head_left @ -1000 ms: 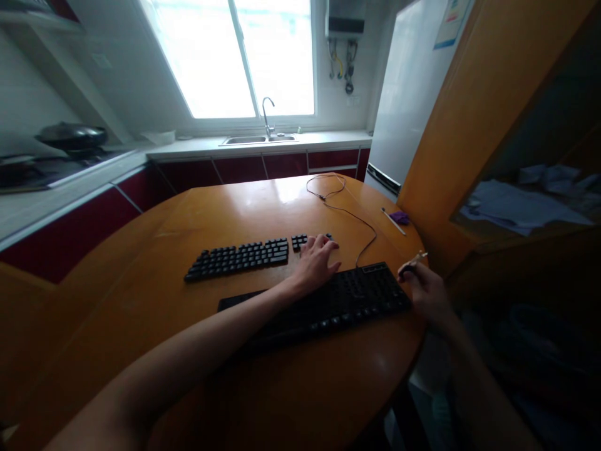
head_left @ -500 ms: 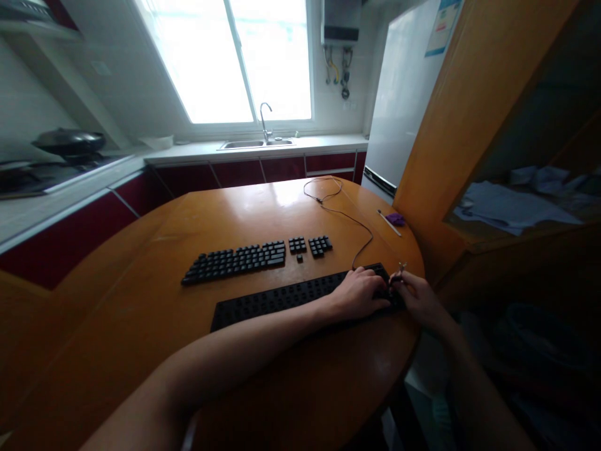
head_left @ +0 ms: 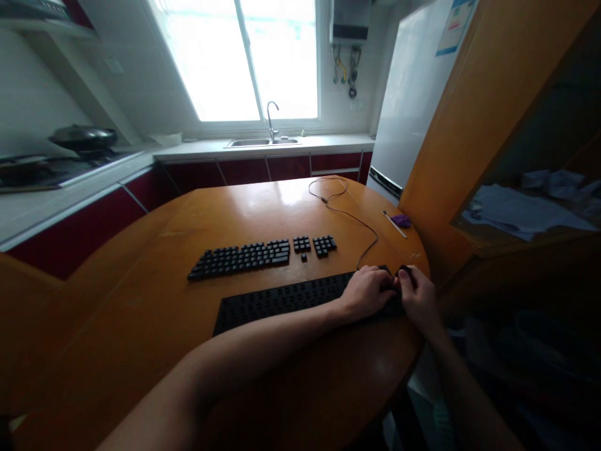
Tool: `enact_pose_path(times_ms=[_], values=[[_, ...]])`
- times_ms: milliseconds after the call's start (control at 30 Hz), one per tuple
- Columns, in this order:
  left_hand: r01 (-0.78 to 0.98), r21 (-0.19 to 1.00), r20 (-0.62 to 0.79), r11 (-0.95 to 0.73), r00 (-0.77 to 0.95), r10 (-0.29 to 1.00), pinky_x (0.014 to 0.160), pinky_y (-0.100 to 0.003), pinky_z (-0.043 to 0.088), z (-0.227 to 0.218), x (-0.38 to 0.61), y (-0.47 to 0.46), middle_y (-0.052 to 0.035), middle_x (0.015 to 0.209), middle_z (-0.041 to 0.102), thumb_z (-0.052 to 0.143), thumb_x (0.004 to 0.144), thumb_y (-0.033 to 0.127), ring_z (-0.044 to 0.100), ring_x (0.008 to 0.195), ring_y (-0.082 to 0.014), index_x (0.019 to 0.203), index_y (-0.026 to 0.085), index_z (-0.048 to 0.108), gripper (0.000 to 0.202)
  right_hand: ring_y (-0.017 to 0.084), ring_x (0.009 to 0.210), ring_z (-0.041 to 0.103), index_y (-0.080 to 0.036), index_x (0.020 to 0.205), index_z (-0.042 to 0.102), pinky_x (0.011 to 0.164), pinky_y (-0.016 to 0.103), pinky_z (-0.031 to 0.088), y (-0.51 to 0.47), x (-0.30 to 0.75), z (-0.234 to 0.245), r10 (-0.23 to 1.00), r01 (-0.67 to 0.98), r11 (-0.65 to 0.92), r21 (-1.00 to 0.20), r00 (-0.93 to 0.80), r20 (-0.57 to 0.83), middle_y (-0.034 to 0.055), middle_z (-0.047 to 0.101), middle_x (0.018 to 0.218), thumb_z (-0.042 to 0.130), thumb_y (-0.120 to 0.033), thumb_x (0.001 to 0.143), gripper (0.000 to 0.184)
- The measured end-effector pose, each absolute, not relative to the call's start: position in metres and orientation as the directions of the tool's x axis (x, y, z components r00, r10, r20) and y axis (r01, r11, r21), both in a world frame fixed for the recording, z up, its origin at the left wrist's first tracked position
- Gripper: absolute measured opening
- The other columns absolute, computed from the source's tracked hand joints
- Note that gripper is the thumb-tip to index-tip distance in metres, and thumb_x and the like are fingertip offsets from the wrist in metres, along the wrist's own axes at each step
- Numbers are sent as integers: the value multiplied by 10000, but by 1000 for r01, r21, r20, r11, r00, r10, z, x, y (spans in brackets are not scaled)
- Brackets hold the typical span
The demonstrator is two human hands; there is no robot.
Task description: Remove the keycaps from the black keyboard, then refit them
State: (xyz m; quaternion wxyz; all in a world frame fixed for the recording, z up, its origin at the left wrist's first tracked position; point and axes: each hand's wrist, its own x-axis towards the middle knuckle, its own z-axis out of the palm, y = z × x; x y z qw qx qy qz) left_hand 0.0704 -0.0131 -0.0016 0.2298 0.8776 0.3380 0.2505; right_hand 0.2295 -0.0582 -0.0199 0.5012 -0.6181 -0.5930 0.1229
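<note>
A black keyboard base (head_left: 282, 299) with bare switches lies near the table's front edge. Behind it, its black keycaps (head_left: 241, 258) are laid out in rows, with two small blocks (head_left: 319, 244) and a single cap (head_left: 304, 257) to their right. My left hand (head_left: 369, 291) rests on the base's right end with its fingers curled down; what they pinch is hidden. My right hand (head_left: 417, 295) touches it at the base's right corner, closed on a small dark tool (head_left: 404, 270).
A thin cable (head_left: 350, 216) runs from the keyboard to the far side of the round wooden table (head_left: 141, 326). A purple item with a white stick (head_left: 399, 220) lies at the right rim. A wooden cabinet (head_left: 469, 125) stands close on the right, and a counter with a sink (head_left: 263, 141) lies behind.
My left hand left the keycap blocks and came down onto the keyboard's right end. My right hand lowered its tool from above the table to the same corner, next to the left.
</note>
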Motion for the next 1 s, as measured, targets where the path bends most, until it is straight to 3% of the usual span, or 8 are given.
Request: enact_pose_path(times_ms=[133,200,300,433,567,667,867,1000], values=[[451,609,356,-653,580,733,864,-315,487,12,63,-14,-28,989,697,730,830,214,623,958,-204,1025,212,656,209,250,747,687,-225,884,582,692,330,488,-65,222,-14,827,610,164,-775,344,445,82,726,812,449,-472,981,297],[478,573,377,-666,567,732,887,-322,476,21,57,-18,-25,1039,692,716,848,199,613,996,-204,1101,219,609,275,260,750,703,-228,905,574,698,341,493,-65,218,-14,842,589,137,-797,354,407,90,743,820,432,-490,992,310],[563,379,379,-735,630,678,903,-351,447,32,46,-25,-37,1106,669,669,899,219,584,1056,-227,1143,244,581,261,270,752,706,-231,909,558,687,344,496,-63,211,-13,852,555,152,-818,346,393,89,743,809,438,-511,989,315],[570,61,361,-820,753,550,863,-383,410,42,33,-30,-65,1109,640,522,998,262,553,1019,-242,1155,239,597,175,265,747,673,-227,897,562,655,327,469,-63,201,-11,815,618,193,-762,332,475,78,704,793,453,-490,981,297],[516,-59,336,-854,816,470,850,-391,395,44,23,-30,-88,1112,629,470,1024,258,536,996,-239,1210,234,609,234,251,729,652,-224,900,557,647,318,453,-65,192,-10,815,621,223,-752,304,493,66,683,773,457,-473,985,281],[493,7,385,-870,801,458,871,-388,408,39,18,-30,-82,1182,611,534,1003,282,516,1062,-245,1203,260,647,231,242,705,647,-223,877,548,631,312,449,-67,188,-12,821,590,232,-774,307,481,59,679,751,454,-461,991,280],[520,359,504,-775,590,630,982,-396,438,27,6,-6,-44,1145,597,736,876,382,506,1097,-229,997,292,767,154,201,640,638,-224,815,538,633,292,455,-65,182,-12,832,525,242,-816,321,453,31,676,697,449,-427,1004,292],[732,350,450,-584,415,791,1018,-478,402,20,-12,38,-51,1204,570,818,792,385,462,1163,-281,914,302,800,149,191,648,637,-219,800,555,659,291,453,-65,182,-15,840,520,251,-816,301,450,28,678,705,448,-432,1009,318]])
